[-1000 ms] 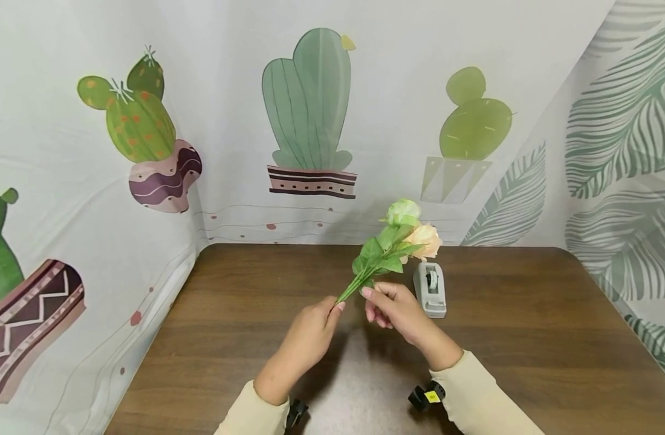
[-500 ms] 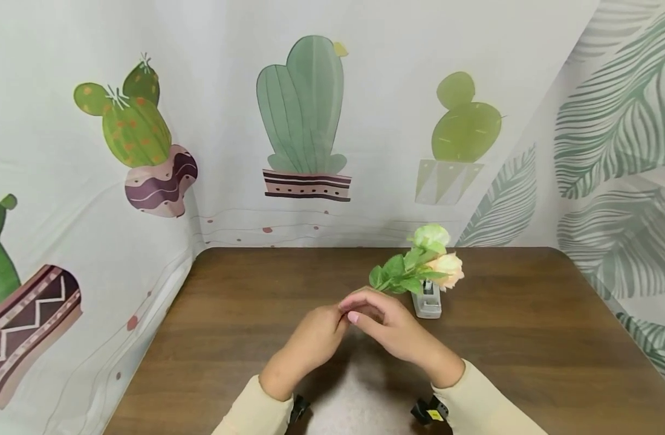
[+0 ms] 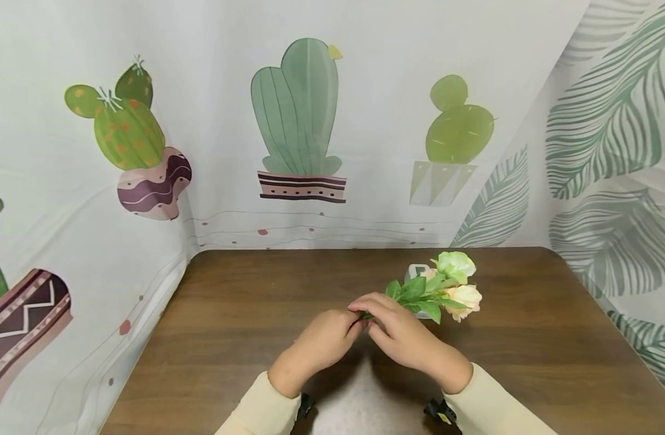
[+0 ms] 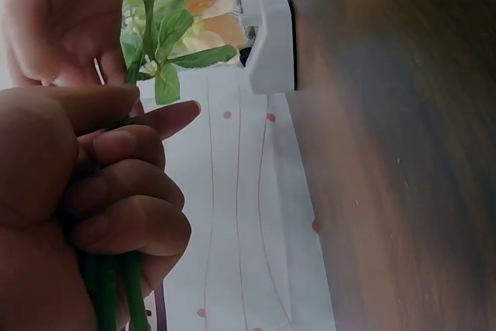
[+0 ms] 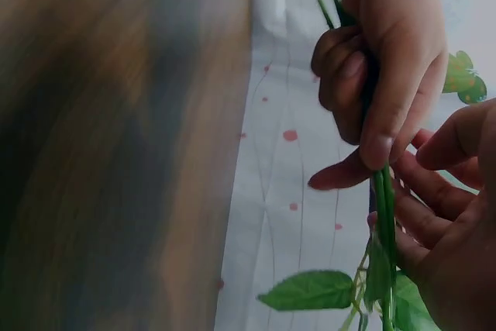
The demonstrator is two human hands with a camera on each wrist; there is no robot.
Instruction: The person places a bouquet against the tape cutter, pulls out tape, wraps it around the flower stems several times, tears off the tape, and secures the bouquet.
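Observation:
My left hand [image 3: 324, 339] grips the green stems [image 5: 384, 222] of a small bunch of roses, its fingers curled round them and the index finger sticking out. Beyond it the bunch leans right, with a pale green rose [image 3: 456, 266], a peach rose [image 3: 464, 302] and several green leaves [image 3: 414, 289]. My right hand [image 3: 404, 335] lies beside the stems just above the left hand's grip. Its fingers are loosely bent and reach behind the stems, while the thumb stands apart. Whether those fingers press the stems is unclear. Stem ends [image 5: 325, 13] poke out past the left hand.
A grey-white tape dispenser [image 4: 271, 44] stands on the brown wooden table [image 3: 245, 302], partly hidden behind the bunch in the head view. A white cloth backdrop [image 3: 213, 121] with printed cacti and leaves hangs behind and around the table.
The bunch has tilted to the right and lower, now overlapping the tape dispenser. My right hand has moved from the leaves towards the left hand and lies against it from above.

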